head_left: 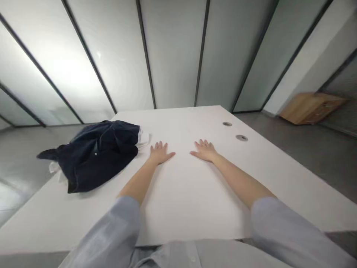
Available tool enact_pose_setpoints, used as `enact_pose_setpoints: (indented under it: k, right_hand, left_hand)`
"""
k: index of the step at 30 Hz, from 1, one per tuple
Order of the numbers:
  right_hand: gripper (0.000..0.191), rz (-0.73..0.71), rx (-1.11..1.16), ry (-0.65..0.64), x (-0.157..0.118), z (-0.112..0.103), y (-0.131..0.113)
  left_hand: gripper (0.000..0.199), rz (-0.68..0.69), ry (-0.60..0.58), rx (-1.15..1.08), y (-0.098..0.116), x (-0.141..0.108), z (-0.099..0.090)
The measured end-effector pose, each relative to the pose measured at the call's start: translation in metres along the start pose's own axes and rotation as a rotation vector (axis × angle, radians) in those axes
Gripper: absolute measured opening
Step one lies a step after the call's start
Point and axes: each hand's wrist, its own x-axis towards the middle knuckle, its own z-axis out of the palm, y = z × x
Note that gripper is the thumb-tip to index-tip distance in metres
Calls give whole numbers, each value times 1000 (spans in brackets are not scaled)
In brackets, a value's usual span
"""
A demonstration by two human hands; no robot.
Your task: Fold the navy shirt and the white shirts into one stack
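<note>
My left hand [159, 152] lies flat and palm down on the white table [184, 201], its fingers spread and touching nothing else. My right hand [205, 150] rests the same way a short distance to its right. Nearest to my left hand, a crumpled navy garment [97, 156] with a small pale button and some white lining lies in a heap on the table's left side. Neither hand touches the garment. Light blue sleeves cover my forearms near the bottom of the view.
Several round grey cable grommets [241, 138] are set in the tabletop at the right. Beyond the table stand frosted glass panels with dark frames [174, 52]. A wooden box [311, 108] sits on the grey floor at the far right.
</note>
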Motion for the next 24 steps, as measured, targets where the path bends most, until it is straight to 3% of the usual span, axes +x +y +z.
enact_pose_setpoints:
  k: [24]
  right_hand:
    - [97,0,22,12,5,7,2]
  left_hand:
    - [96,-10,-19,-9,2,-7,-9]
